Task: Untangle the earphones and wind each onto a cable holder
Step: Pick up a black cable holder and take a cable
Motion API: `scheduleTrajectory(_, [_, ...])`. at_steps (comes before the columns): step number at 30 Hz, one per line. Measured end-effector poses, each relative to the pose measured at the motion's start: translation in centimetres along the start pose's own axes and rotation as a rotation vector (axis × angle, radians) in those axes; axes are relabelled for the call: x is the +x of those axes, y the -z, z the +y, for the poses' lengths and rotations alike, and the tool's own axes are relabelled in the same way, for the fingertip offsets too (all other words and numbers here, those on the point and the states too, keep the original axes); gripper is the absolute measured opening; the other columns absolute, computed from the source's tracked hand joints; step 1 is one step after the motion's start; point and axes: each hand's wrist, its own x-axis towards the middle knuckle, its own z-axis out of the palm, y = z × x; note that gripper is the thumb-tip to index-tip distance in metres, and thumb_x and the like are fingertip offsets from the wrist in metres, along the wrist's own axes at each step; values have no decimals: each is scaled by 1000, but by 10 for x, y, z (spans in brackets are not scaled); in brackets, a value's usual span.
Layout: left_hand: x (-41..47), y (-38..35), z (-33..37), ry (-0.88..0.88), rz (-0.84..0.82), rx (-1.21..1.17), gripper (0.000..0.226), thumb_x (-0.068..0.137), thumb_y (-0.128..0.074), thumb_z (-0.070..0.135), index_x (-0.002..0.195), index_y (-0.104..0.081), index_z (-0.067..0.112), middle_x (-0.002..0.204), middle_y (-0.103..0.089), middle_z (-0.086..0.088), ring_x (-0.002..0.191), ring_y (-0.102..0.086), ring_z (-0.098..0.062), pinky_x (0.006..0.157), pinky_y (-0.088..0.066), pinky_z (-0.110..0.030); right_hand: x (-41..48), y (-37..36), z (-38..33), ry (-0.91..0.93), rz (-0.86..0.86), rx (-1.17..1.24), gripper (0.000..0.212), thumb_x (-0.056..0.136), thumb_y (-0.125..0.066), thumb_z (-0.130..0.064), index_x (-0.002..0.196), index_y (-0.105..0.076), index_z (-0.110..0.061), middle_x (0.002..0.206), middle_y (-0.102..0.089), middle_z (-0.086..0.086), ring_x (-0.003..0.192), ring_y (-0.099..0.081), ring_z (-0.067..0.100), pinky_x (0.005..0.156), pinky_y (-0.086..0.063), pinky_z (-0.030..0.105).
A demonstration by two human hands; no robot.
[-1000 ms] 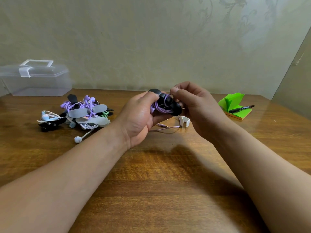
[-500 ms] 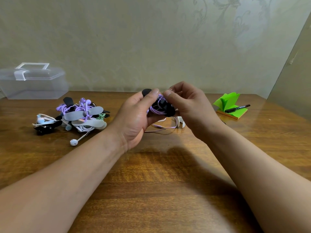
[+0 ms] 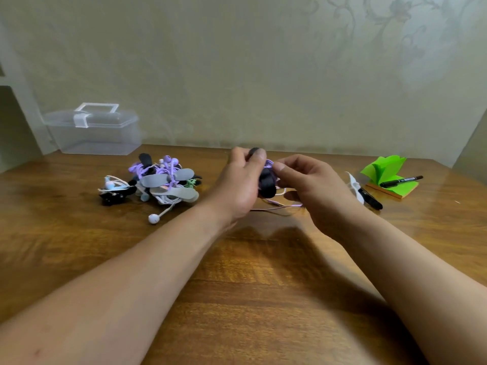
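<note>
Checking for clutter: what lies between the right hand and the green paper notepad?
In the head view, a black marker pen and a blurred white object.

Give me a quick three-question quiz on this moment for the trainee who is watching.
1. True or false: the clear box stands with its lid off.
2. What colour is the cord that the right hand pinches at the black cable holder, which the left hand grips? A green, B purple, C white.
3. Fill in: one marker lies on the ____ note pad.
Key: 1 false; 2 B; 3 green.
</note>
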Motion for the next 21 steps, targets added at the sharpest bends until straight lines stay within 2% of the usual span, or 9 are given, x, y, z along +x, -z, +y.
scheduleTrajectory(4, [-7,-6,-3,-43,148,143,33,104,-48,50,100,-61,20,98,-70,-1,98,-65,-24,92,-53,-44,-3,-17,1,51,102,15,15,103,-65,-23,97,-72,-11,85,-76,3,78,-72,16,67,-55,30])
scheduleTrajectory(9, [0,6,8,-37,-10,60,24,105,-57,27,122,-66,13,113,-73,-5,106,-69,-19,96,-55,-37,-4,-28,-2,82,197,81,17,99,-71,-28,96,-74,-11,79,-76,0,72,-71,12,68,-55,29])
scheduleTrajectory(13, [-2,36,6,-93,-48,141,21,103,-57,22,118,-68,12,105,-74,-9,97,-70,-21,94,-55,-41,-4,-30,2,70,49,73,17,99,-70,-32,97,-76,-17,86,-77,-1,80,-68,16,75,-56,36])
scheduleTrajectory(17, [-3,106,9,-84,90,121,19,107,-49,12,114,-56,-4,81,-63,-9,70,-56,-20,66,-50,-32,-7,-43,4,125,-22,-70,16,101,-68,-31,92,-74,-20,75,-69,-11,73,-64,6,66,-54,23])
scheduleTrajectory(19, [0,143,13,-77,210,207,12,107,-49,14,106,-59,7,82,-64,-7,70,-56,-21,65,-48,-31,-4,-47,3,118,-9,-97,16,101,-68,-30,90,-74,-20,71,-68,-11,69,-62,4,63,-53,21])
scheduleTrajectory(21, [4,167,11,-87,329,352,9,106,-54,23,104,-61,19,92,-69,0,79,-61,-14,74,-50,-31,1,-54,-2,104,0,-116,16,101,-67,-28,91,-74,-19,74,-69,-8,67,-61,5,63,-52,24])
